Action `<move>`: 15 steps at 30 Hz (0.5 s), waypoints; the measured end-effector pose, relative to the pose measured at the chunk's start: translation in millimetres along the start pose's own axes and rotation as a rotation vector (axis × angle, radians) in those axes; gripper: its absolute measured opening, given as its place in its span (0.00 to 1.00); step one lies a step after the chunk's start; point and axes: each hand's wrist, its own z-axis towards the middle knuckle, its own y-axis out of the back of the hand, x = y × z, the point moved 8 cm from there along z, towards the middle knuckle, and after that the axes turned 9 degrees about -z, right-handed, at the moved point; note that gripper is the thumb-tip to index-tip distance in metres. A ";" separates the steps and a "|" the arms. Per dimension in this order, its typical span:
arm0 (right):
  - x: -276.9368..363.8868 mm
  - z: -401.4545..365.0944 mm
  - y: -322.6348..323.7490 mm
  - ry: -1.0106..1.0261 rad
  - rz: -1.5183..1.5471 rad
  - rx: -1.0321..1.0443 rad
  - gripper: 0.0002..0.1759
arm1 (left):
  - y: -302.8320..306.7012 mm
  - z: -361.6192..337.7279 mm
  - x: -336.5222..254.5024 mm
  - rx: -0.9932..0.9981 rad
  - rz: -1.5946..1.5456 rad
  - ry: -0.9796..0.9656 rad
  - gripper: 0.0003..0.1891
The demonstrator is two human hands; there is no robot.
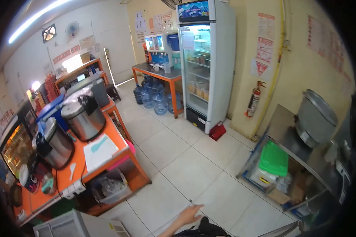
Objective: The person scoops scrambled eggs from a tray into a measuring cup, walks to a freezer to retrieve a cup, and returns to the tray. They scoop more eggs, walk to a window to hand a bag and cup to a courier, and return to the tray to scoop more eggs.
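Observation:
My left hand [189, 215] reaches in from the bottom edge, above the tiled floor. Its fingers are loosely stretched out and I see nothing held in them. Dark clothing or footwear [206, 228] shows just beside it. My right hand is out of view. To the left of the hand stands a white chest with a glass top [73, 226]. Beyond that is an orange table [80, 152] bearing two steel rice cookers [83, 118], a white spoon [72, 172] and a white board [100, 152].
A glass-door fridge [200, 75] stands at the back, with a red dustpan [217, 131] at its foot. Water jugs [160, 103] sit under a side table [150, 72]. On the right, a steel table [283, 122] carries a large metal pot [316, 114]; a green lid [273, 158] lies below.

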 end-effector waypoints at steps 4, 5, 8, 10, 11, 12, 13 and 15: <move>179.5 217.5 197.4 0.314 -0.232 -0.258 0.20 | 73.9 66.6 54.7 -0.086 -0.257 0.111 0.30; 266.4 243.9 271.4 0.330 -0.184 -0.269 0.20 | 101.3 83.1 83.8 -0.209 -0.409 0.130 0.30; 458.1 369.8 382.9 0.580 -0.459 -0.425 0.23 | 158.9 96.6 206.0 -0.508 -0.196 0.486 0.28; 577.2 416.9 444.3 0.601 -0.520 -0.482 0.22 | 180.8 121.3 282.2 -0.588 -0.067 0.620 0.26; 637.0 439.0 454.0 0.619 -0.565 -0.528 0.22 | 192.8 129.8 331.7 -0.669 -0.148 0.706 0.28; 693.2 468.3 457.9 0.640 -0.557 -0.538 0.22 | 226.7 151.7 365.3 -0.760 -0.238 0.781 0.29; 734.7 497.6 454.1 0.648 -0.344 -0.401 0.22 | 250.6 179.7 399.9 -0.574 -0.329 0.813 0.34; 809.1 549.3 443.6 0.731 -0.157 -0.239 0.23 | 358.6 256.9 418.3 -0.606 -0.038 0.634 0.31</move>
